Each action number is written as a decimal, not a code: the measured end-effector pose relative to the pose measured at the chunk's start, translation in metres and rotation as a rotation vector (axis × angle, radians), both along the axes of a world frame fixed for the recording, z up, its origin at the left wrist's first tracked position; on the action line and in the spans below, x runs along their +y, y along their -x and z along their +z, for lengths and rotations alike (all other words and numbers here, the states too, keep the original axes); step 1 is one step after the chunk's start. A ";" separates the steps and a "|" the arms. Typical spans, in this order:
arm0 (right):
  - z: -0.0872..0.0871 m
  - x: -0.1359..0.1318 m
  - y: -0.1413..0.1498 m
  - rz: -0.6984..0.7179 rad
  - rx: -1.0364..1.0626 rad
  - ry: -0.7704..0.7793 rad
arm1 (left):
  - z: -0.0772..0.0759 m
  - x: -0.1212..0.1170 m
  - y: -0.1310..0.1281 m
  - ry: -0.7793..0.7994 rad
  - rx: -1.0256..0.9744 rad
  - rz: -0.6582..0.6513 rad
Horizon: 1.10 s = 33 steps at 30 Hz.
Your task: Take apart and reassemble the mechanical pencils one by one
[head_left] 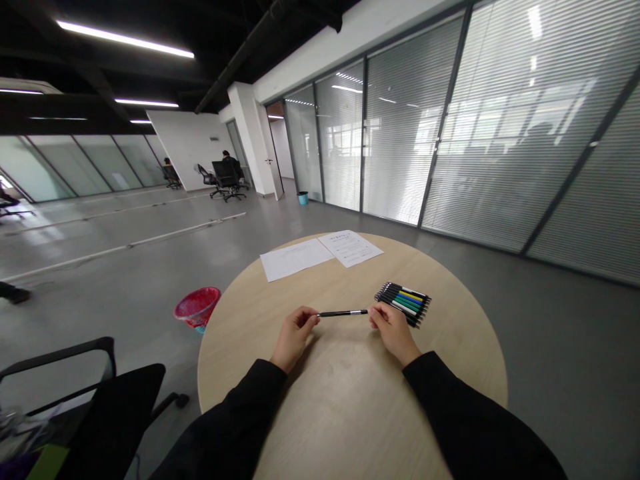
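The black-sleeved left forearm (233,420) and right forearm (467,420) reach forward and angle inward from the lower corners. The left hand (295,338) and right hand (394,332) face each other, well apart, fingers curled into pinches, wrists low.

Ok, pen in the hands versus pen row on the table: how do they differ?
The black pen is single, held between left hand and right hand; the pen row lies on the table. The black pen has a silver band; the pen row shows coloured barrels. Both are slim.
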State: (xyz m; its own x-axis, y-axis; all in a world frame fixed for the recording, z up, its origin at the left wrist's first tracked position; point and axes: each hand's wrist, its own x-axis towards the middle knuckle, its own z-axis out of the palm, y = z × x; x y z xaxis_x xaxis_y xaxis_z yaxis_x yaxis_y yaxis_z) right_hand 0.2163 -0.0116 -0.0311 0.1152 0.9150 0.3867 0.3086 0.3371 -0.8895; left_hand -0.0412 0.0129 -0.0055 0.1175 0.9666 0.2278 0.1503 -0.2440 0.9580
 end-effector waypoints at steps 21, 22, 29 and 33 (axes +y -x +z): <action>-0.004 0.002 0.003 0.078 0.114 0.099 | 0.004 -0.003 -0.002 -0.003 -0.040 -0.039; -0.004 0.002 0.003 0.081 0.121 0.100 | 0.004 -0.003 -0.002 -0.001 -0.041 -0.044; -0.001 -0.002 0.008 0.127 0.222 0.138 | 0.005 -0.005 -0.003 -0.009 -0.063 -0.059; -0.001 -0.002 0.009 0.164 0.202 0.170 | 0.006 -0.007 -0.003 -0.008 -0.059 -0.074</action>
State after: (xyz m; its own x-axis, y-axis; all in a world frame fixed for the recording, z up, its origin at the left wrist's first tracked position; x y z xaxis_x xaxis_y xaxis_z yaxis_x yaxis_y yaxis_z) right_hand 0.2069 -0.0137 -0.0318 0.0193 0.9774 0.2106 0.0735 0.2086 -0.9752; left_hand -0.0378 0.0055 0.0004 0.1749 0.9538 0.2443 0.0752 -0.2603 0.9626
